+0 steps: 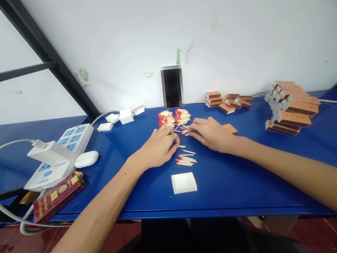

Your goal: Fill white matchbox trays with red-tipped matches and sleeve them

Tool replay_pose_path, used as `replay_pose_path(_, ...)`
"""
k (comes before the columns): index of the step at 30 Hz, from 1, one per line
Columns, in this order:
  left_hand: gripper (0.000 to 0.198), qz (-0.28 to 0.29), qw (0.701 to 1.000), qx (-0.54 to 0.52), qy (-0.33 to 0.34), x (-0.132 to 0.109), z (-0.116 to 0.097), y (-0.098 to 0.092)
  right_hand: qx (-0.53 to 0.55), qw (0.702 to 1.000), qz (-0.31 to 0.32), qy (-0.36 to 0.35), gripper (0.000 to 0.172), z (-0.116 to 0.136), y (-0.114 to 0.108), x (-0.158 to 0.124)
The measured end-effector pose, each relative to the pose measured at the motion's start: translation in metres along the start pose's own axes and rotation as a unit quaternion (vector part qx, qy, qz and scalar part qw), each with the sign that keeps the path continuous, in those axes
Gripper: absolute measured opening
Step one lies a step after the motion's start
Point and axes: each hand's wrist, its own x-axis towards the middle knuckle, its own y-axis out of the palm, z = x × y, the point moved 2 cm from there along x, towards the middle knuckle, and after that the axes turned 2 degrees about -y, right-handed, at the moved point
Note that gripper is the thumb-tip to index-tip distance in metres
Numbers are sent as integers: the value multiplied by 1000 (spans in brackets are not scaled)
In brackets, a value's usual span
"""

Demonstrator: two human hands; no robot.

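Note:
My left hand (pixel 162 145) is closed, thumb and fingertips together at the head end of a matchstick (pixel 182 146) that sticks out to the right. My right hand (pixel 209 132) has its fingers bent and pressed together beside a few red-headed matches (pixel 183 130); whatever is between its fingertips is hidden. Behind both hands are two heaps of matches, a left heap (pixel 165 118) and a right heap (pixel 182 116). Closer to me lies a small row of matches (pixel 185 160), heads to the left. An open white matchbox tray (pixel 184 183) sits nearest the table's front edge.
Several white trays (pixel 126 116) stand at the back left, near a power strip (pixel 75 137), an earbud case (pixel 86 159) and a red box (pixel 58 196). Orange matchbox sleeves (pixel 213 99) are stacked back right; more matchboxes (pixel 294 108) are piled farther right. One orange sleeve (pixel 230 128) lies behind my right wrist.

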Motion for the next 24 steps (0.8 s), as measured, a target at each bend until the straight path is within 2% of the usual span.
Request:
replay_pose_path(5,19,-14,997,-70,-18,7,-7,5,36,999,13,14,19,4,-1,-1)
replay_pose_path(11,18,-39,995,-89,-30,11,-6,4,91,996,11,17,18,15,-2,2)
replay_pose_path(17,25,-104,990,-31,-95,3,15,-3,112,993,19,-10,21,29,-8,-3)
replay_pose_path(21,24,-94,992,4,-86,-5,27,-4,184,982,32,-41,23,39,-10,-14)
replay_pose_path(24,24,-70,995,28,-62,-6,28,-2,199,979,9,-31,21,36,-9,-16)
